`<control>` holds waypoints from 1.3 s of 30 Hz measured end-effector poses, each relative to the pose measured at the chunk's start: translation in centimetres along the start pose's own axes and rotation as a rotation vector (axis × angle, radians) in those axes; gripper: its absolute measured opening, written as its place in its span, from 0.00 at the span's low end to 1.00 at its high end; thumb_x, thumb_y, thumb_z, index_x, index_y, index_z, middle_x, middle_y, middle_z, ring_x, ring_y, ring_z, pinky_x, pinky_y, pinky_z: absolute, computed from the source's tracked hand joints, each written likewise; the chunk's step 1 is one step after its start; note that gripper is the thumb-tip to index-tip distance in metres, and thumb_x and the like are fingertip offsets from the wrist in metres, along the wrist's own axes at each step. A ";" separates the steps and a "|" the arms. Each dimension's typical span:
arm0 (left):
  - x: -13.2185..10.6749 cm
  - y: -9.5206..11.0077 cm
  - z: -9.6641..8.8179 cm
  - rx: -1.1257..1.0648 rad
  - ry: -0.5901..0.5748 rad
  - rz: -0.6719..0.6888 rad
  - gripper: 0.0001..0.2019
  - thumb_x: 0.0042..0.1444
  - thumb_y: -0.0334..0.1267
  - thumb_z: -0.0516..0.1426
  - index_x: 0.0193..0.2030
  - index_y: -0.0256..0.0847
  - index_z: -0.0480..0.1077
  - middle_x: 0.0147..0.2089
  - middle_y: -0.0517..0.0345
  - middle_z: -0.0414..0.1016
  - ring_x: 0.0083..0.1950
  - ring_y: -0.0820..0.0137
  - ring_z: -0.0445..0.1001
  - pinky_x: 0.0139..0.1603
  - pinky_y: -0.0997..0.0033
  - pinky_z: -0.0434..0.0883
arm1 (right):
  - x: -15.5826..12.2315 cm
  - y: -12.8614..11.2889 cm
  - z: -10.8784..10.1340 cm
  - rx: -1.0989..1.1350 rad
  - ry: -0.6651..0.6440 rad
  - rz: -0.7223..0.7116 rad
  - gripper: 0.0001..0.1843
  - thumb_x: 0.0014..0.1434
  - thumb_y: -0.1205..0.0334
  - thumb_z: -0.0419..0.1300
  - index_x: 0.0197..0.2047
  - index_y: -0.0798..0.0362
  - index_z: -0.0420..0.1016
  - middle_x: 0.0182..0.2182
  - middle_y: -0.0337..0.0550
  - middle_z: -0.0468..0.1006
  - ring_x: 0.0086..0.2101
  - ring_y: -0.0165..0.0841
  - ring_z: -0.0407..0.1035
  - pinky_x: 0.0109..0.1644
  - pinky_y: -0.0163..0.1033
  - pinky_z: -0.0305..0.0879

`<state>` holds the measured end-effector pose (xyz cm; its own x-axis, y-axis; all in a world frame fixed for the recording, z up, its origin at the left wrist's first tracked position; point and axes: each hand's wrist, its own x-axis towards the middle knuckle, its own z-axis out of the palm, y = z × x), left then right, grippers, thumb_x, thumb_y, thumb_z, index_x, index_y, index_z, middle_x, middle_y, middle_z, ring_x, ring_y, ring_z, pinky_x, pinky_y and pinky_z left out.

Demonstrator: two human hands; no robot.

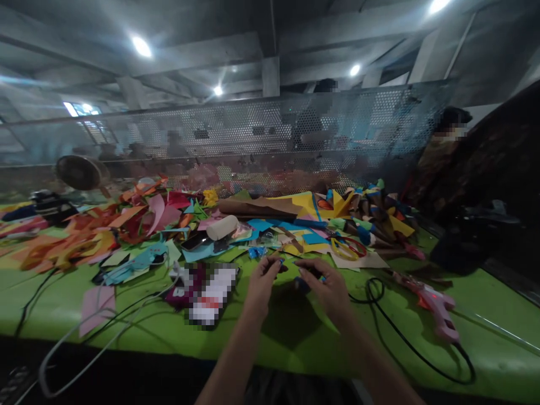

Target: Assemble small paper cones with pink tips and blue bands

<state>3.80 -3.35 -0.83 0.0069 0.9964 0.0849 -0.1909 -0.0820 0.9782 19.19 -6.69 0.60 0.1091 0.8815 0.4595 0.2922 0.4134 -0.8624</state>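
My left hand (265, 275) is above the green table, its thumb and fingers pinched together. A speck of blue shows at its fingertips, too small to name. Close beside it, my right hand (320, 280) has its fingers curled round a small dark blue piece (301, 284), mostly hidden by the hand. The fingertips of both hands point toward each other with a narrow gap between. Just beyond them lies a crumpled shiny blue bit (257, 252). Left of my left hand is a phone (215, 295) with a lit, blurred screen.
A pink glue gun (439, 309) with a black cord lies at the right. Yellow-handled scissors (343, 247), a cardboard roll (223, 227) and heaped coloured scraps (147, 216) cover the far side. A white cable (113, 343) loops at left. Behind stands a perforated metal screen (253, 135).
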 end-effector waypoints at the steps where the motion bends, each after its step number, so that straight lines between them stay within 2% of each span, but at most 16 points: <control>1: 0.0 -0.1 0.0 -0.010 -0.009 -0.005 0.11 0.52 0.45 0.61 0.37 0.41 0.74 0.34 0.58 0.77 0.39 0.68 0.76 0.42 0.70 0.68 | 0.0 0.0 0.0 0.001 -0.006 -0.001 0.10 0.59 0.57 0.60 0.40 0.49 0.80 0.34 0.43 0.78 0.29 0.34 0.70 0.33 0.38 0.67; 9: 0.1 -0.3 0.1 -0.067 -0.068 -0.006 0.12 0.50 0.44 0.62 0.38 0.39 0.77 0.35 0.55 0.79 0.39 0.67 0.75 0.42 0.69 0.68 | -0.1 0.2 0.0 -0.111 -0.068 -0.094 0.11 0.61 0.60 0.58 0.45 0.47 0.80 0.39 0.44 0.79 0.40 0.38 0.72 0.42 0.41 0.68; 14: -0.2 -0.2 -0.1 -0.056 -0.066 -0.003 0.11 0.52 0.42 0.60 0.40 0.40 0.79 0.37 0.55 0.80 0.39 0.68 0.73 0.41 0.70 0.66 | -0.4 0.2 0.3 -0.222 -0.114 -0.114 0.14 0.62 0.62 0.57 0.49 0.46 0.78 0.40 0.44 0.78 0.34 0.35 0.71 0.36 0.38 0.68; 19: -0.3 0.1 0.0 -0.084 -0.055 -0.008 0.12 0.52 0.44 0.63 0.39 0.40 0.79 0.38 0.54 0.80 0.40 0.68 0.73 0.41 0.70 0.66 | -0.4 0.1 0.4 -0.255 -0.101 -0.150 0.15 0.61 0.64 0.57 0.50 0.47 0.78 0.40 0.44 0.78 0.32 0.33 0.70 0.38 0.39 0.67; 22: -0.2 0.2 0.2 -0.144 -0.077 -0.019 0.12 0.47 0.43 0.67 0.36 0.40 0.77 0.35 0.56 0.79 0.39 0.68 0.74 0.42 0.71 0.67 | -0.4 0.2 0.5 -0.161 -0.121 -0.111 0.14 0.60 0.62 0.58 0.48 0.48 0.79 0.38 0.44 0.78 0.31 0.33 0.69 0.37 0.38 0.66; 27: -0.1 -0.2 0.0 -0.173 -0.074 -0.044 0.12 0.47 0.44 0.67 0.33 0.39 0.75 0.31 0.59 0.77 0.35 0.72 0.71 0.37 0.75 0.64 | -0.2 0.5 0.4 0.225 -0.175 0.148 0.14 0.56 0.55 0.63 0.45 0.49 0.80 0.36 0.43 0.79 0.32 0.34 0.71 0.35 0.38 0.67; 30: 0.0 -0.5 -0.2 -0.196 -0.077 -0.070 0.11 0.49 0.45 0.66 0.34 0.39 0.76 0.32 0.58 0.77 0.36 0.72 0.71 0.37 0.75 0.63 | -0.1 0.6 0.4 0.349 -0.183 0.254 0.17 0.54 0.52 0.65 0.45 0.49 0.79 0.34 0.42 0.79 0.29 0.32 0.70 0.33 0.37 0.67; 35: 0.0 -0.2 -0.2 -0.144 -0.116 -0.089 0.14 0.49 0.45 0.66 0.41 0.40 0.79 0.37 0.56 0.79 0.37 0.72 0.71 0.39 0.75 0.64 | 0.0 0.4 0.3 0.322 -0.203 0.220 0.16 0.54 0.52 0.65 0.43 0.51 0.80 0.34 0.43 0.80 0.31 0.33 0.70 0.34 0.37 0.65; 39: -0.1 0.0 0.1 -0.125 -0.143 -0.073 0.14 0.48 0.44 0.67 0.39 0.39 0.79 0.36 0.54 0.79 0.37 0.70 0.72 0.41 0.72 0.66 | -0.1 0.2 0.3 0.264 -0.194 0.167 0.14 0.56 0.54 0.63 0.43 0.51 0.79 0.33 0.42 0.78 0.31 0.34 0.70 0.34 0.37 0.65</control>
<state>3.86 -3.50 -0.80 0.1625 0.9855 0.0494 -0.3050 0.0026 0.9524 18.93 -6.59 0.29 -0.0552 0.9582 0.2806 0.0279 0.2824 -0.9589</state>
